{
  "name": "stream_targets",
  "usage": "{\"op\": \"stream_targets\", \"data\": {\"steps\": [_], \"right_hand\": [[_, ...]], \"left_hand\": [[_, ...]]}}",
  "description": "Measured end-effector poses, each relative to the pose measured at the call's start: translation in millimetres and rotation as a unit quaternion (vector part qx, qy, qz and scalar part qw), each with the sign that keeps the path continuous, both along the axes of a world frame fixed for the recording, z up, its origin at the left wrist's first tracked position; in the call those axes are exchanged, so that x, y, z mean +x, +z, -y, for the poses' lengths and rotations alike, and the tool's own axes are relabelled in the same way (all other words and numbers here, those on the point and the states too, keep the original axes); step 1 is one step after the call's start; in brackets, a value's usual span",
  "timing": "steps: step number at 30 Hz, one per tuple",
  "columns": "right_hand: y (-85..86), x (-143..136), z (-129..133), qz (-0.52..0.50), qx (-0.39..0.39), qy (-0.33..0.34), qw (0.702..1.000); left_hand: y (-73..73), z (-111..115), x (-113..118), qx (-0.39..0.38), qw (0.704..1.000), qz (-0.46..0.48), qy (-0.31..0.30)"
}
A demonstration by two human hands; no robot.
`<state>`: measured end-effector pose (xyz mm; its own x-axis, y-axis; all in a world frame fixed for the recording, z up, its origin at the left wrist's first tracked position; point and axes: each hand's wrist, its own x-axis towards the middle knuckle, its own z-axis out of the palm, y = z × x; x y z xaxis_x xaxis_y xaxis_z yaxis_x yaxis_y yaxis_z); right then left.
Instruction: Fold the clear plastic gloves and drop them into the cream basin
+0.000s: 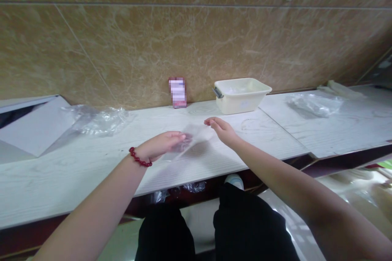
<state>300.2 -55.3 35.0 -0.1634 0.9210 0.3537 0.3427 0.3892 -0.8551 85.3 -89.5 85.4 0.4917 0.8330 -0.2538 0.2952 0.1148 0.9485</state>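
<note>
Over the white wood-grain counter [214, 159], a thin clear plastic bag [188, 142] stretches between my two hands. My left hand [165, 142], with a red bead bracelet [140, 158] on its wrist, is closed on the bag's left side, thumb on top. At the bag's far right end, the fingertips of my right hand [223, 129] are pinched together on its edge. The film is so sheer and blurred that I cannot make out whether anything is inside. Behind my right hand stands a cream plastic bin [240, 104] with a grey side latch, holding clear film.
A phone [178, 93] leans against the brown marble wall [147, 49]. Crumpled clear plastic [101, 121] lies left, beside an open white box [39, 126]. More clear plastic [317, 104] lies right. The counter's front edge runs above my knees.
</note>
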Motion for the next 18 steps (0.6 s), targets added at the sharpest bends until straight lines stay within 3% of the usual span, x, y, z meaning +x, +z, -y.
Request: {"op": "stream_targets", "data": {"steps": [2, 4, 8, 12, 18], "right_hand": [[-2.8, -3, -7, -0.108, -0.07, -0.008, 0.992], [-3.1, -8, -13, -0.213, -0.162, 0.021, 0.963], [6.8, -18, -23, -0.312, -0.333, 0.176, 0.872], [15.5, -28, -40, -0.326, -0.379, 0.267, 0.824], [-6.9, -40, -71, -0.246, -0.42, 0.29, 0.824]], "left_hand": [[10.0, -2, -4, -0.082, 0.991, 0.103, 0.015], [16.1, -6, -7, -0.128, 0.974, 0.186, 0.035], [14.8, -23, -15, -0.141, 0.939, 0.298, 0.096], [-6.3, -51, -23, -0.158, 0.922, 0.326, 0.135], [-58.4, -83, -36, -0.189, 0.901, 0.352, 0.165]]}}
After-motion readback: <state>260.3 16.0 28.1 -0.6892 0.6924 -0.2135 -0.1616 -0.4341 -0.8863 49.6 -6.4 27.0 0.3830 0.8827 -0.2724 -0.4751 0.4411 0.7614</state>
